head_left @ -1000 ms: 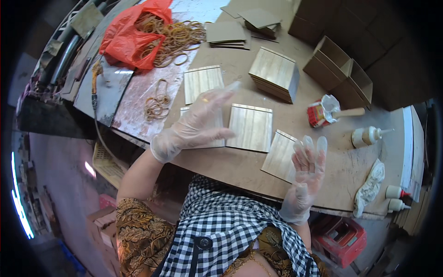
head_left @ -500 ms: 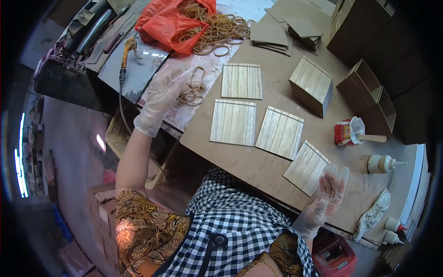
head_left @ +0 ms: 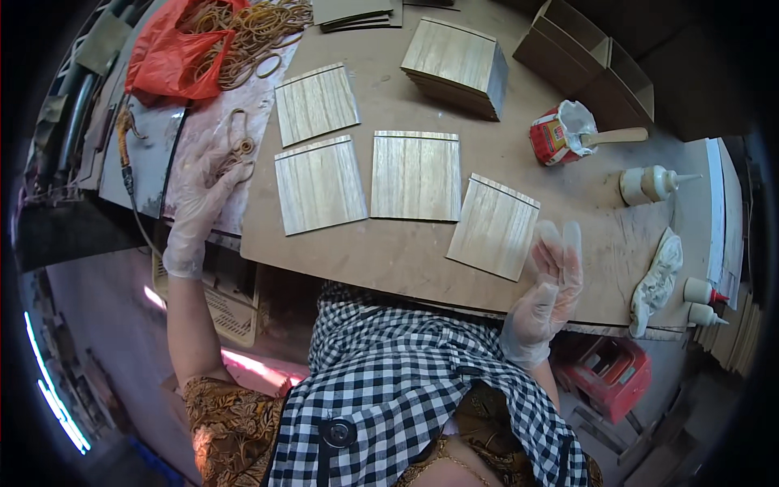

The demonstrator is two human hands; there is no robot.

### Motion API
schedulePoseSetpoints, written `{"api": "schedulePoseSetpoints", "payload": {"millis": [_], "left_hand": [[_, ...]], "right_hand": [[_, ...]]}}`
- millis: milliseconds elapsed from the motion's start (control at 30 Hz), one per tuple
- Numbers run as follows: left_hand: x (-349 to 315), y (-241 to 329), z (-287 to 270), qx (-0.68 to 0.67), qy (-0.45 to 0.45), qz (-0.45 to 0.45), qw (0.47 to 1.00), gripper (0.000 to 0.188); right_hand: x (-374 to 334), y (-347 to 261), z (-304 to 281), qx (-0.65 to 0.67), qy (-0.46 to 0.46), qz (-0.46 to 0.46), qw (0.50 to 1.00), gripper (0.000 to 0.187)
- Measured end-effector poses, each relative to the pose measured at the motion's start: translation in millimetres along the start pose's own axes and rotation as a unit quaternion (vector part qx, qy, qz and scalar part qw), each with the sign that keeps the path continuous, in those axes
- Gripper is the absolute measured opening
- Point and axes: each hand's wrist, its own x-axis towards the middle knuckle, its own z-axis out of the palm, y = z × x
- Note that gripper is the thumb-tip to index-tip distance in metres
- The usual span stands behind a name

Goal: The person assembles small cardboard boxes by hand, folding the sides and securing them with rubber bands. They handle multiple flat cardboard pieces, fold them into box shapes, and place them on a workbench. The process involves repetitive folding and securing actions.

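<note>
At the left of the table my left hand (head_left: 204, 195), in a clear plastic glove, reaches onto a small heap of tan rubber bands (head_left: 242, 144). Its thumb and fingers are apart, and part of the heap is hidden under them. My right hand (head_left: 548, 292), also gloved, rests palm up at the table's front edge with fingers stretched and nothing in it. Beside its fingertips lies a tilted wood-grain panel (head_left: 493, 227) with a groove along its top. Three similar panels lie further left: a middle one (head_left: 415, 176), a left one (head_left: 320, 185) and a far one (head_left: 316, 104).
A stack of panels (head_left: 450, 65) stands at the back. To the right are a red tub of white paste (head_left: 560, 134) with a wooden stick, a nozzle bottle (head_left: 645, 186), a crumpled cloth (head_left: 657, 272) and small bottles. A red bag (head_left: 174, 61) spills rubber bands at far left.
The view has shifted, so the tabletop things sit further left and higher. My left hand has come down onto the small heap of rubber bands. My right hand stays open by the nearest panel.
</note>
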Motion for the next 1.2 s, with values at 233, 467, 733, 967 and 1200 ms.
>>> {"api": "schedulePoseSetpoints", "payload": {"millis": [233, 467, 733, 967, 1200], "left_hand": [[0, -3, -11, -0.002, 0.013, 0.034, 0.999, 0.011], [8, 4, -29, -0.067, 0.138, -0.036, 0.988, 0.011], [17, 21, -39, -0.188, 0.126, -0.134, 0.965, 0.009], [30, 0, -50, -0.26, 0.044, -0.104, 0.959, 0.021], [72, 37, -39, -0.157, 0.127, 0.006, 0.979, 0.02]], "right_hand": [[-3, 0, -7, 0.003, -0.026, 0.051, 0.998, 0.069], [-5, 3, -7, 0.018, 0.007, 0.058, 0.998, 0.069], [-16, 9, -11, -0.056, 0.034, 0.053, 0.996, 0.069], [-11, 3, -3, -0.063, 0.051, 0.039, 0.996, 0.061], [-9, 6, -3, -0.02, 0.062, 0.049, 0.997, 0.061]]}}
